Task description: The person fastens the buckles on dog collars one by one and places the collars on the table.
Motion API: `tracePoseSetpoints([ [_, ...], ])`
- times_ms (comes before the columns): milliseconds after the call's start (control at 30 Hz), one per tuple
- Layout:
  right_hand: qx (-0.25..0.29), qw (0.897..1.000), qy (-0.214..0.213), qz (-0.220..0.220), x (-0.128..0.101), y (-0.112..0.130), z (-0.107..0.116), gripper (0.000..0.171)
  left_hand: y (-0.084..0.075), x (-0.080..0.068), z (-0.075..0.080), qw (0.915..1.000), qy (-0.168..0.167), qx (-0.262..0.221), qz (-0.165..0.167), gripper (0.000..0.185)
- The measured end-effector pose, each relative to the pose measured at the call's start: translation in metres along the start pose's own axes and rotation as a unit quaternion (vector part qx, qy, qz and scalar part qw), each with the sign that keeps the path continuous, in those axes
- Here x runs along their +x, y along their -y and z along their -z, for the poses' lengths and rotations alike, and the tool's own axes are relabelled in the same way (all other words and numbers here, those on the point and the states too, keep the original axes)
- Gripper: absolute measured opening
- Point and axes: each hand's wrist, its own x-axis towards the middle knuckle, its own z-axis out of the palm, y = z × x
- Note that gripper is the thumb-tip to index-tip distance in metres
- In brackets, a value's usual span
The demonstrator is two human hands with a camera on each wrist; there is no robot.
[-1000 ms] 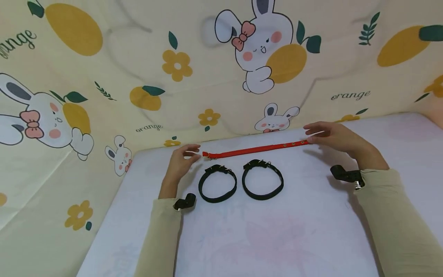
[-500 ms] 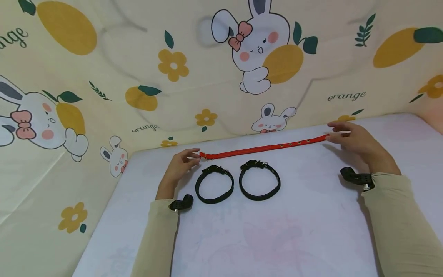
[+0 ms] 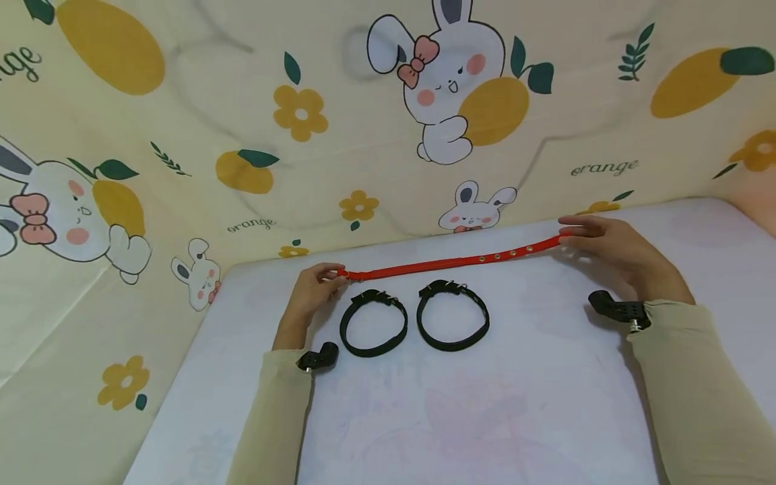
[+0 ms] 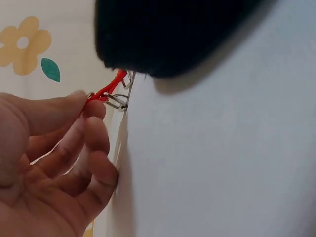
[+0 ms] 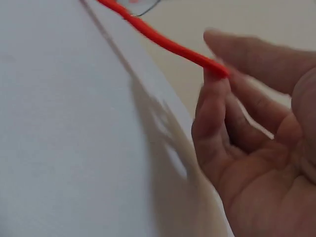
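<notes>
head view: red strap (image 3: 436, 265) held at its 2 ends, spanning left hand (image 3: 310, 291) to right hand (image 3: 630, 252)

the red strap should handle as light and soft, bending easily along its length; what it is made of is hard to tell, and so is how slippery it feels. nothing about it seems fragile. its metal fittings (image 4: 116, 100) are probably the heaviest part, so the left end would likely sag first if let go. a thumb-and-finger pinch at each tip looks like the best hold: beside the fittings on the left, and beyond the 4 visible metal-rimmed holes (image 3: 497, 256) on the right, leaving those uncovered.

the left hand pinches the red strap at its fittings end, thumb against fingertip. the right hand pinches the plain end, its other fingers bent. so the red strap lies between the hands. its right end is off the table (image 3: 485, 417), with a shadow falling apart from it; whether the left end touches down is unclear.

on the near side of the red strap are 2 buckled rings, not touching each other: the left black loop (image 3: 373, 353) toward its fittings end, the right black loop (image 3: 452, 347) near its middle. printed cloth (image 3: 388, 162) rises behind the red strap.
</notes>
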Motion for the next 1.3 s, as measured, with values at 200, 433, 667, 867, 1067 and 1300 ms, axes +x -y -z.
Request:
tracePoseSetpoints([
  [200, 0.008, 0.999, 0.032, 0.005, 0.007, 0.002, -0.012, 0.078, 0.004, -0.002, 0.003, 0.9999, -0.006, 0.01, 0.004, 0.034],
  [433, -0.025, 1.0, 0.012, 0.006, 0.008, 0.001, -0.018, 0.075, 0.006, 0.0, 0.005, 0.9998, -0.008, 0.018, -0.004, 0.033],
  [667, 0.014, 0.999, -0.001, 0.029, 0.004, 0.007, -0.017, 0.069, 0.0, -0.003, 0.008, 0.9989, -0.009, -0.007, -0.045, 0.032],
  [867, 0.0, 0.996, -0.002, 0.09, -0.003, 0.022, -0.013, 0.059, -0.008, -0.009, 0.015, 0.9914, -0.047, -0.04, -0.115, 0.03],
  [1067, 0.019, 0.982, -0.021, 0.187, -0.021, 0.05, -0.008, 0.041, -0.024, -0.017, 0.023, 0.9803, -0.068, -0.105, -0.153, 0.028],
  [1300, 0.009, 0.964, -0.046, 0.261, -0.047, 0.085, -0.005, 0.037, -0.049, -0.036, 0.032, 0.9542, -0.083, -0.174, -0.229, 0.028],
])
